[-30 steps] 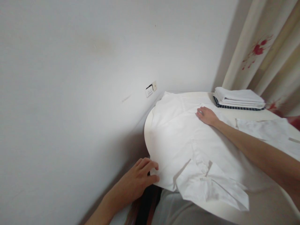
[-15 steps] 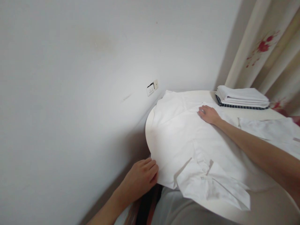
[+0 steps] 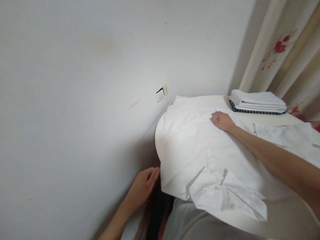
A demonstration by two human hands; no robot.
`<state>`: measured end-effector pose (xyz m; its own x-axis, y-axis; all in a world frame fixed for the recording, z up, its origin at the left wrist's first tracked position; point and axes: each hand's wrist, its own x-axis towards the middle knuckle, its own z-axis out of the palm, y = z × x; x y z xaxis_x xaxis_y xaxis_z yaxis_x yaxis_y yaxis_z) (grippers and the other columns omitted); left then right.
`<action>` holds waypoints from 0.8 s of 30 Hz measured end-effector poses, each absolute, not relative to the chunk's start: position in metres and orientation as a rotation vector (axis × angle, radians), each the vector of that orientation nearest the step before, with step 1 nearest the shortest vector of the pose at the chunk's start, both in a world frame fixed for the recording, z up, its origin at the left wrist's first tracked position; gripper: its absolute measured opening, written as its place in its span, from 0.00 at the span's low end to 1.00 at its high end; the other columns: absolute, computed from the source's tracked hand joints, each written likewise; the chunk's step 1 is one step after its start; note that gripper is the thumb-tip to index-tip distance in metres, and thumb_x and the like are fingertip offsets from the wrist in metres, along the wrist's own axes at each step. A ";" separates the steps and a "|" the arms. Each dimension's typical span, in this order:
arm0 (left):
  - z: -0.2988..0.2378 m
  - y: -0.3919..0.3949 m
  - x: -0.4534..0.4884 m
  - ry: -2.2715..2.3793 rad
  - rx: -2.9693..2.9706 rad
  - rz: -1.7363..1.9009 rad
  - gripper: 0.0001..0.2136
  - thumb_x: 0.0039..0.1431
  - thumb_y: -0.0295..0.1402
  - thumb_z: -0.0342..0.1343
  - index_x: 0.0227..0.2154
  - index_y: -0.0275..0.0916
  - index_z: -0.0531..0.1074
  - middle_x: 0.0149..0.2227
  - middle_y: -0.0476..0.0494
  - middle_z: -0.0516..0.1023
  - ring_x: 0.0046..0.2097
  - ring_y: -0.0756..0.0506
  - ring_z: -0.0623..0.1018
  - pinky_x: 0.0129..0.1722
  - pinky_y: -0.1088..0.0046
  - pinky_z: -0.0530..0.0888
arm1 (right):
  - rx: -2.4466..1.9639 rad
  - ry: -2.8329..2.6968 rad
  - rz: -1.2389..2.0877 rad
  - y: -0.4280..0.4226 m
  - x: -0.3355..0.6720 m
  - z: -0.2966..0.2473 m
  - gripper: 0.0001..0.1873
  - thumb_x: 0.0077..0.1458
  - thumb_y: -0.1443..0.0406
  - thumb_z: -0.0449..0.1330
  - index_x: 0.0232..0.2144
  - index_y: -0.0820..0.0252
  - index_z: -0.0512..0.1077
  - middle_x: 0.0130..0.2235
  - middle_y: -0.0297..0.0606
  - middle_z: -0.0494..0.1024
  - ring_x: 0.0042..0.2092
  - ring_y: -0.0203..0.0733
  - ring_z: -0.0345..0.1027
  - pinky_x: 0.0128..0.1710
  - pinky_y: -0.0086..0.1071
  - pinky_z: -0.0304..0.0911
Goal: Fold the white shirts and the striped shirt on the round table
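Note:
A white shirt (image 3: pixel 185 143) lies spread over the left end of the round-edged white table (image 3: pixel 158 140). Part of it is bunched at the near edge, where folded flaps stick out. My right hand (image 3: pixel 222 120) rests on the far part of the shirt, palm down with its fingers stretched out over the cloth. To the left of the table, beside the shirt's near corner, my left hand (image 3: pixel 143 183) is curled in a loose fist. It is apart from the cloth, and nothing shows in its fingers.
A stack of folded white cloth (image 3: pixel 258 101) with a dark checked piece at its bottom sits at the back right. More white cloth (image 3: pixel 285 133) lies under and beyond my right forearm. The wall (image 3: pixel 100 116) with a socket (image 3: pixel 160 96) borders the left; a flowered curtain (image 3: pixel 272 63) hangs at right.
My left hand has let go of the shirt's near left edge and moved a little to the left, its fingers curling in. My right hand stays in place on the cloth.

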<state>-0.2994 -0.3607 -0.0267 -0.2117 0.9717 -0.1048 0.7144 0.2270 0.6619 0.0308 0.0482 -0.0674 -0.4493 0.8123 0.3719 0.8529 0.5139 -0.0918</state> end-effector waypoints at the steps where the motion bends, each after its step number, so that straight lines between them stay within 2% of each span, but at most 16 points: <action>1: -0.031 -0.360 -0.300 1.910 1.458 0.629 0.27 0.67 0.56 0.40 0.21 0.40 0.63 0.22 0.51 0.65 0.26 0.49 0.64 0.28 0.71 0.58 | -1.381 -2.391 -0.154 0.048 0.031 -0.067 0.22 0.67 0.56 0.48 0.53 0.62 0.74 0.56 0.50 0.76 0.59 0.52 0.67 0.57 0.44 0.60; 4: -0.040 -0.359 -0.298 1.708 1.235 0.537 0.29 0.57 0.63 0.47 0.19 0.39 0.64 0.20 0.51 0.64 0.24 0.50 0.61 0.26 0.72 0.55 | -1.381 -2.393 -0.150 0.046 0.030 -0.065 0.22 0.67 0.57 0.49 0.53 0.61 0.74 0.56 0.50 0.76 0.59 0.52 0.67 0.57 0.44 0.60; 8: -0.045 -0.361 -0.296 1.618 1.086 0.593 0.28 0.48 0.63 0.55 0.19 0.40 0.63 0.18 0.55 0.60 0.22 0.52 0.56 0.24 0.74 0.52 | -1.354 -2.402 -0.163 0.045 0.031 -0.063 0.22 0.67 0.57 0.48 0.51 0.62 0.74 0.54 0.49 0.77 0.57 0.51 0.69 0.56 0.42 0.61; 11: -0.041 -0.361 -0.305 1.543 1.165 0.524 0.28 0.51 0.62 0.54 0.19 0.38 0.66 0.17 0.53 0.63 0.22 0.52 0.59 0.24 0.74 0.55 | -1.357 -2.398 -0.180 0.044 0.031 -0.063 0.22 0.67 0.57 0.48 0.51 0.62 0.74 0.53 0.49 0.77 0.56 0.51 0.69 0.55 0.42 0.61; 15: -0.018 -0.350 -0.319 1.716 1.442 0.394 0.29 0.63 0.57 0.44 0.22 0.37 0.72 0.19 0.48 0.71 0.23 0.49 0.69 0.26 0.73 0.63 | -1.383 -2.406 -0.172 0.046 0.029 -0.064 0.22 0.67 0.58 0.49 0.51 0.63 0.74 0.55 0.50 0.77 0.57 0.52 0.68 0.56 0.42 0.61; 17: -0.006 -0.334 -0.317 1.985 1.637 0.568 0.26 0.68 0.52 0.42 0.28 0.37 0.74 0.27 0.45 0.77 0.29 0.46 0.75 0.32 0.70 0.69 | -1.395 -2.414 -0.170 0.046 0.028 -0.064 0.21 0.66 0.58 0.49 0.52 0.63 0.74 0.55 0.50 0.76 0.58 0.52 0.68 0.56 0.42 0.61; 19: 0.000 -0.311 -0.308 2.105 1.876 0.769 0.20 0.70 0.45 0.43 0.41 0.37 0.75 0.42 0.40 0.81 0.43 0.42 0.79 0.46 0.66 0.73 | -1.414 -2.420 -0.165 0.045 0.028 -0.063 0.22 0.66 0.59 0.49 0.52 0.63 0.74 0.56 0.50 0.76 0.58 0.51 0.68 0.57 0.41 0.60; 21: -0.005 -0.283 -0.296 2.075 2.121 0.824 0.19 0.71 0.40 0.42 0.54 0.36 0.71 0.58 0.36 0.74 0.60 0.41 0.73 0.60 0.60 0.67 | -1.435 -2.431 -0.155 0.043 0.028 -0.062 0.22 0.66 0.59 0.49 0.54 0.63 0.73 0.58 0.51 0.75 0.59 0.51 0.67 0.58 0.42 0.60; 24: -0.025 -0.246 -0.280 2.066 2.342 0.587 0.24 0.71 0.40 0.41 0.64 0.32 0.61 0.68 0.30 0.61 0.70 0.38 0.59 0.68 0.53 0.57 | -1.458 -2.455 -0.143 0.040 0.029 -0.059 0.24 0.66 0.59 0.48 0.57 0.64 0.70 0.62 0.53 0.70 0.62 0.52 0.64 0.60 0.45 0.58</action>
<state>-0.2803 -0.2460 -0.0254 0.0866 0.9513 0.2959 0.9648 -0.1542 0.2132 0.0289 0.0396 -0.0591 -0.4504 0.8447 0.2891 0.8725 0.4851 -0.0580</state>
